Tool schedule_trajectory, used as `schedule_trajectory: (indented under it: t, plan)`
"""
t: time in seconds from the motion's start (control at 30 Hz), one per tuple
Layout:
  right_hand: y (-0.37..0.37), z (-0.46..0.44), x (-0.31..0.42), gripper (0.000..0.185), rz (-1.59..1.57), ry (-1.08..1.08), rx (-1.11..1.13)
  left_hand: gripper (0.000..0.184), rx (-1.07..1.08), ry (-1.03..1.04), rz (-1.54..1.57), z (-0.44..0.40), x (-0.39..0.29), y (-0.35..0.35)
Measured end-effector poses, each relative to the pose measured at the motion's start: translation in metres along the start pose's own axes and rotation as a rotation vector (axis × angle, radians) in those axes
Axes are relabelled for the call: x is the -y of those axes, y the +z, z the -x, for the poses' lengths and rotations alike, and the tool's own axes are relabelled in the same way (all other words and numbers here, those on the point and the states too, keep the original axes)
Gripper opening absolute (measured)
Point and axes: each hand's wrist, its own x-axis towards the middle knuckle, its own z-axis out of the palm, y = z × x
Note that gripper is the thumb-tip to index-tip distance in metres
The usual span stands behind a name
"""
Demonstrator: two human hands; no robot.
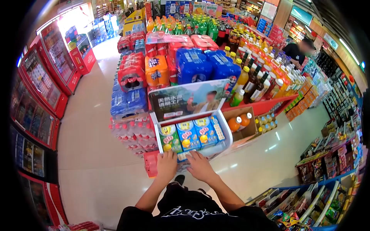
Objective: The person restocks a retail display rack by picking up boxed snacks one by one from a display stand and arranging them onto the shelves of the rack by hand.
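Observation:
A white display bin (228,133) with a printed header board (189,99) stands before me. Inside it, a green box (170,138) is at the left, with blue boxes (188,135) beside it. Another box (184,155) lies along the front, partly covered by my fingers. My left hand (167,166) is at the bin's front left, fingers stretched over the rim by the green box. Over the front box reaches my right hand (199,164), its fingers apart and touching the box or the rim; which one I cannot tell. Neither hand lifts anything.
Shrink-wrapped blue drink packs (194,64) and bottles (254,86) are stacked behind the bin. A carton (249,131) holds orange bottles at right. Red fridges (38,86) line the left; snack racks (304,206) stand at lower right. Another person (295,52) is at the back right.

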Motion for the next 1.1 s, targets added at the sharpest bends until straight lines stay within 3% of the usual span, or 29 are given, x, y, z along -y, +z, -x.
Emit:
schedule_trajectory:
  t: [0.07,0.13,0.27,0.37,0.5,0.67,0.77,0.9,1.1]
  plan:
    - [0.017,-0.017,-0.005,0.064,0.038,0.029,-0.028,0.023,0.012,0.031,-0.037,-0.007,0.007,0.002]
    - [0.022,-0.029,-0.008,0.064,0.091,0.059,0.006,0.023,0.027,0.06,-0.034,-0.011,0.013,0.002]
    - [0.028,-0.044,-0.003,0.055,0.174,0.105,-0.015,0.039,0.117,0.135,-0.078,-0.012,0.024,0.006]
    - [0.027,-0.048,-0.006,0.05,0.169,0.123,-0.018,0.028,0.025,0.18,-0.058,-0.011,0.03,0.003]
    - [0.017,-0.048,-0.004,0.049,0.099,0.184,0.039,0.035,0.006,0.219,0.052,-0.012,0.038,-0.004]
    - [-0.016,-0.049,-0.007,0.051,-0.005,0.182,0.027,0.055,0.032,0.12,0.499,-0.022,0.047,-0.018]
    - [-0.053,-0.048,0.001,0.053,-0.107,0.31,0.069,0.07,-0.019,0.061,0.778,-0.034,0.054,-0.021]
    - [-0.065,-0.024,-0.001,0.055,-0.365,0.431,-0.193,0.08,-0.017,-0.01,1.142,-0.045,0.052,-0.004]
    - [-0.061,0.032,0.025,0.057,-0.573,0.606,-0.392,0.077,0.086,0.022,1.452,-0.055,0.018,-0.016]
